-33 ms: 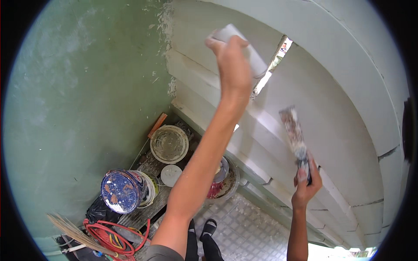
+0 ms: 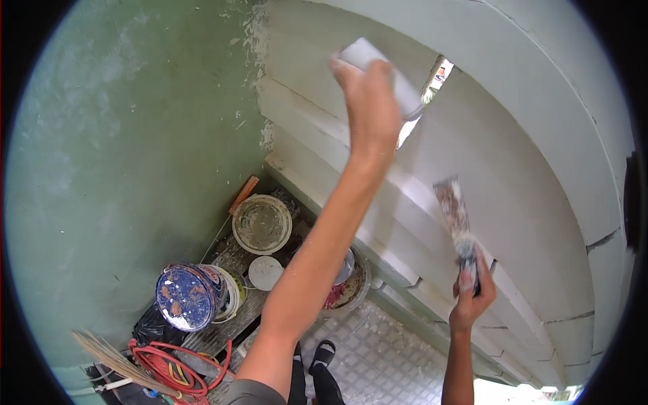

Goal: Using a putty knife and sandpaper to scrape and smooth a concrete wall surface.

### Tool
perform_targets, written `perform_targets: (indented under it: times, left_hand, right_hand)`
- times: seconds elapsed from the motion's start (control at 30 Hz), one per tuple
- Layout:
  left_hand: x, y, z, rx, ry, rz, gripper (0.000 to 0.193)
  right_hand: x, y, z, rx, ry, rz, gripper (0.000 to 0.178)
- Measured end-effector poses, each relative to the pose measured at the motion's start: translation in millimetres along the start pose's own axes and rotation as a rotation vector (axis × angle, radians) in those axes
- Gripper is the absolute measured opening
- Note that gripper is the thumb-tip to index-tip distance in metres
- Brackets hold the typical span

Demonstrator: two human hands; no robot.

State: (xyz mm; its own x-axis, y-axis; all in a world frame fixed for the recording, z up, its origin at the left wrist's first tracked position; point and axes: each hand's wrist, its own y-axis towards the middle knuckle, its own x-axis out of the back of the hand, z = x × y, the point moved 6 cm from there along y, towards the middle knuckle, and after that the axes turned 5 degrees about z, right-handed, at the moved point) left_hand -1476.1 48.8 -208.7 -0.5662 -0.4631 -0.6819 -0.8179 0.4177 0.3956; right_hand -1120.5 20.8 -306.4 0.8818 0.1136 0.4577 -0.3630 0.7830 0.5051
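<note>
My left hand [image 2: 372,111] reaches up to the white panelled surface, closed round a white oblong block [image 2: 403,88]. The block lies beside a narrow see-through gap [image 2: 437,79] in the panels and covers part of it; I cannot tell whether it touches the panel [image 2: 499,135]. Lower and to the right, my right hand [image 2: 474,287] grips the handle of a putty knife [image 2: 453,206]. Its blade points upward, caked with brown and white smears, and appears in front of the panels.
A green wall [image 2: 135,148] rises on the left. Below stand a blue paint-spattered bucket [image 2: 181,297], a round crusted tub [image 2: 262,224], a white lid [image 2: 265,273] and a basin [image 2: 358,287] partly behind my left forearm. A red hose [image 2: 162,368] and broom bristles [image 2: 121,361] lie lower left.
My left hand and the block have shifted slightly right, covering more of the gap's middle. The putty knife in my right hand has dropped a little.
</note>
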Motion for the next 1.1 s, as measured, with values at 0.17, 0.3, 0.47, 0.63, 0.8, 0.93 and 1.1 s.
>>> perform_targets:
  times: [0.17,0.3,0.47,0.63,0.8,0.93,1.1]
  left_hand:
    - [-46.4,-25.2,-14.8,-0.264,0.381,-0.001,0.074]
    - [-53.5,-15.7,-13.7,-0.545,0.402,-0.159,0.052]
    - [-57.4,-10.5,-15.3,-0.616,0.553,-0.286,0.037]
    - [-47.5,-17.7,-3.3,-0.648,0.559,0.029,0.050]
    - [-48.0,-37.1,10.9,-0.594,0.855,0.298,0.111]
    - [-49.4,-35.2,9.7,-0.590,0.938,0.266,0.117]
    - [-52.6,-19.3,5.5,-0.655,0.956,0.200,0.117]
  right_hand:
    - [9.3,-62.2,-10.2,-0.032,-0.033,0.031,0.049]
    - [3.5,-98.1,-27.5,-0.210,-0.029,0.110,0.049]
    - [18.6,-77.9,1.5,0.049,-0.143,0.007,0.052]
    - [17.8,51.3,50.4,0.366,-0.420,0.127,0.051]
    - [-31.5,90.1,50.0,0.504,-0.549,0.338,0.063]
    - [-41.6,94.8,46.8,0.385,-0.460,0.413,0.065]
    - [-44.6,90.3,43.8,0.399,-0.464,0.388,0.064]
